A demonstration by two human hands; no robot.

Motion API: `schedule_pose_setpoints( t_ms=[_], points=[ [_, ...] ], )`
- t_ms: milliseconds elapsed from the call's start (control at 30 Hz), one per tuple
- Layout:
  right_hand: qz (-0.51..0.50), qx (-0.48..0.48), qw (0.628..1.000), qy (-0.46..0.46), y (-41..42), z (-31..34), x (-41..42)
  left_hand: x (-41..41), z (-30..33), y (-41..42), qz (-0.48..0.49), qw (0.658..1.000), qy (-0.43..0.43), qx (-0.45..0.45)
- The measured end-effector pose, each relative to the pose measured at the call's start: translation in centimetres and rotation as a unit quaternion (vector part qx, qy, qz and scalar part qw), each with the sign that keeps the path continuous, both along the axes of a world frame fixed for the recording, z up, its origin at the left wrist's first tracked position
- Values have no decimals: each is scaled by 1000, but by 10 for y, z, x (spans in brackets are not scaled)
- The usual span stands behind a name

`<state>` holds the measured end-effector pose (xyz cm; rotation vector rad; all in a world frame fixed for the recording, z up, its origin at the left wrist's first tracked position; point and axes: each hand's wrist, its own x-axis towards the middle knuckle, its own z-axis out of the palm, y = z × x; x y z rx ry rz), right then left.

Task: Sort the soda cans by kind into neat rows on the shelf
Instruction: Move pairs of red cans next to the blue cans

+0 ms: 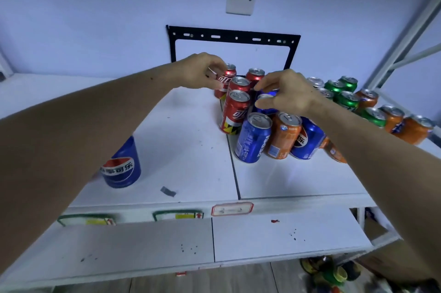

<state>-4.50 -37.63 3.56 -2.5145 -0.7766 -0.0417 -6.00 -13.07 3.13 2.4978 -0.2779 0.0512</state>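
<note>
The left hand (202,70) pinches a back red cola can (225,80) and the right hand (284,92) grabs a blue Pepsi can (266,104), probably to lift it out to its own row next.

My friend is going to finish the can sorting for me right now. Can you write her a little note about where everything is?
Left hand grips the rear red can at the back of the shelf.
Right hand is curled round a blue can in the middle cluster.
Done: three more red cans stand close together; green cans sit grouped at right.
Left: blue and orange cans are still mixed in front; one blue can stands alone at left; more orange cans at far right need rows.
</note>
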Motion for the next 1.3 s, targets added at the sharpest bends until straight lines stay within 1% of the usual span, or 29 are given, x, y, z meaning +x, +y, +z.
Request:
schedule_pose_setpoints(
  t_ms=[167, 267, 400, 500, 700, 900, 1033, 1300],
  points=[
    [25, -29, 999, 12, 19, -6, 42, 62, -15, -3, 1, 999, 42, -8],
    [51, -77, 996, 15, 29, -12, 58, 90, -26, -8, -4, 999, 53, 12],
    [82, -113, 989, 52, 35, -21, 70, 115, -40, -13, -13, 997, 76, 27],
    [94, -127, 986, 60, 36, -28, 77, 124, -47, -15, -24, 996, 82, 27],
    [102, -132, 984, 60, 36, -33, 82, 128, -51, -16, -85, 991, 106, -1],
    [92, -121, 986, 62, 40, -33, 79, 123, -54, -13, -81, 990, 96, -60],
    [102, -117, 986, 66, 42, -31, 77, 117, -49, 5, -72, 991, 105, -35],
    [110, -121, 984, 72, 63, -30, 76, 82, -46, 74, -6, 993, 117, 3]
  ],
)
